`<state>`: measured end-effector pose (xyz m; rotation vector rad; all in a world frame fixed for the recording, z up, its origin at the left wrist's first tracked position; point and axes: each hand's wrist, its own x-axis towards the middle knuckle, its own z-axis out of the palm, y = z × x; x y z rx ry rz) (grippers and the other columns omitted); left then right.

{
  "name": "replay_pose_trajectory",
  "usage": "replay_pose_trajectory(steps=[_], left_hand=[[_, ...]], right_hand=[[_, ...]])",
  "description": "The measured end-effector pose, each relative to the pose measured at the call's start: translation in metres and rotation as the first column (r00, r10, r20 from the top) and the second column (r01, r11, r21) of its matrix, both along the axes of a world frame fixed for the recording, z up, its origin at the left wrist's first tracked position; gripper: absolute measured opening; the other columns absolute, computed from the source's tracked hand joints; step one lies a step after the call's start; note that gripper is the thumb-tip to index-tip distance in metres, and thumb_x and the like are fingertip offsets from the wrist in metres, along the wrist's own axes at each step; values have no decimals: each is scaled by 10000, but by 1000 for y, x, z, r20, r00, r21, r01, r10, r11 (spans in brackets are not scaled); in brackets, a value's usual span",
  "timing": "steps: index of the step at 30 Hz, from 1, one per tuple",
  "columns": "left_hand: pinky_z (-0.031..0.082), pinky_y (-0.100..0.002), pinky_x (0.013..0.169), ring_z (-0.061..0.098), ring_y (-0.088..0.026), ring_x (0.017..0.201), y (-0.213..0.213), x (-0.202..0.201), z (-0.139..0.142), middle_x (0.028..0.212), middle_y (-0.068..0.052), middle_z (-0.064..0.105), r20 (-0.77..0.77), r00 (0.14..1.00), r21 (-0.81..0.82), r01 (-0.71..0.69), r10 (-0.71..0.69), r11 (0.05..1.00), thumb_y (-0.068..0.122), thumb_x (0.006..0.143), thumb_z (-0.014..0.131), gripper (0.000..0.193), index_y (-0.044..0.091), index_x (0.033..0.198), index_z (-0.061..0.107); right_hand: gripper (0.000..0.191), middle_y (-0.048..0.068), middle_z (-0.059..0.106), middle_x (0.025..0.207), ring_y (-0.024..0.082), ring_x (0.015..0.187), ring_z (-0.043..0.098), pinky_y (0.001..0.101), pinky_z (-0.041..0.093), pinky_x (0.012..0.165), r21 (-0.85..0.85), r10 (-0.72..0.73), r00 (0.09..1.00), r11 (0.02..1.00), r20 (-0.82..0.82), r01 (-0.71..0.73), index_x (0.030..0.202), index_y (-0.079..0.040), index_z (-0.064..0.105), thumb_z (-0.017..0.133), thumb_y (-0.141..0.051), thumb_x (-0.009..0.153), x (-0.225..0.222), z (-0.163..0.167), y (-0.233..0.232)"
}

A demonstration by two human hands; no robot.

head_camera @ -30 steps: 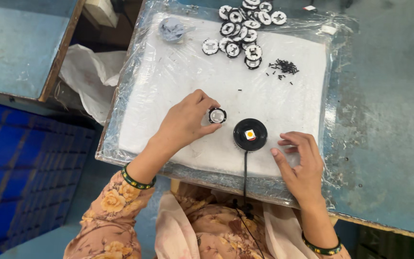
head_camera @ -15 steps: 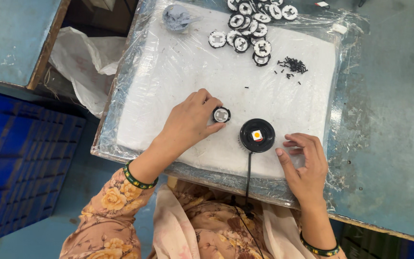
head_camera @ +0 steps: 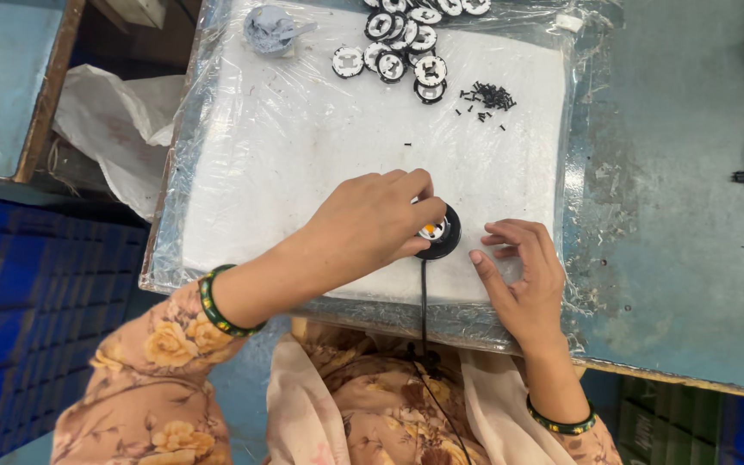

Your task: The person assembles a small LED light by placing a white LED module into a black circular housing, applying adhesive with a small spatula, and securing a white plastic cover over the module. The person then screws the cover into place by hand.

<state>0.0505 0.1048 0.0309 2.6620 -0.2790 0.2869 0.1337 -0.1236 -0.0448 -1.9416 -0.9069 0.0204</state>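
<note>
From the head camera, the left hand [head_camera: 372,226] curls over the black disc [head_camera: 439,238] on the white pad [head_camera: 303,146], fingertips pinched on a small round piece at the disc's ten o'clock, likely to seat it squarely; how firmly they grip it I cannot tell. The right hand [head_camera: 523,277] lies at the disc's four o'clock, fingers loosely spread and holding nothing, seemingly steadying the pad. A cable [head_camera: 424,301] runs from the disc toward six o'clock. Spare rings [head_camera: 406,43] and screws [head_camera: 486,96] wait at twelve o'clock, within reach.
</note>
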Motion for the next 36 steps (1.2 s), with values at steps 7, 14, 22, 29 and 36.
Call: replay_pose_trajectory(steps=[7, 14, 22, 29, 36], left_hand=[[521, -445, 723, 668, -268, 902, 11, 13, 1, 921, -36, 633, -137, 980, 88, 155, -142, 984, 236, 781, 798, 222, 124, 936, 684], [518, -420, 731, 653, -249, 900, 19, 10, 1, 915, -25, 642, -57, 984, 95, 172, -167, 980, 215, 807, 748, 96, 128, 819, 709], [485, -383, 779, 615, -217, 986, 28, 12, 4, 951, -6, 638, -42, 971, 168, 240, -237, 956, 243, 796, 767, 148, 116, 836, 703], [395, -478, 1040, 563, -206, 1223, 42, 7, -2, 1117, 15, 667, 31, 945, 91, 322, -326, 942, 403, 772, 794, 380, 138, 1022, 687], [293, -598, 1130, 513, -223, 1344, 49, 7, -22, 1223, 47, 664, 79, 926, 63, 365, -369, 929, 423, 794, 803, 382, 215, 1084, 668]], right_hand=[[316, 137, 644, 1193, 209, 987, 722, 301, 593, 796, 3, 3, 1000, 1000, -14, -3, 1198, -17, 656, 776, -97, 917, 3, -2, 1], [314, 136, 650, 1188, 207, 983, 720, 298, 591, 790, -18, -6, 1000, 1000, -16, 6, 1194, -17, 662, 784, -98, 916, 2, -1, 3], [313, 140, 652, 1180, 208, 974, 719, 299, 586, 788, -40, -6, 1000, 999, -1, 6, 1194, -16, 662, 781, -99, 916, 4, -3, 4], [293, 131, 667, 1156, 209, 958, 712, 316, 586, 803, -22, -13, 999, 1000, 47, 14, 1177, -22, 669, 781, -120, 924, 2, -3, 3], [287, 129, 677, 1140, 213, 943, 708, 313, 579, 794, -27, -20, 998, 999, 56, 22, 1160, -31, 669, 789, -113, 912, 2, -4, 5]])
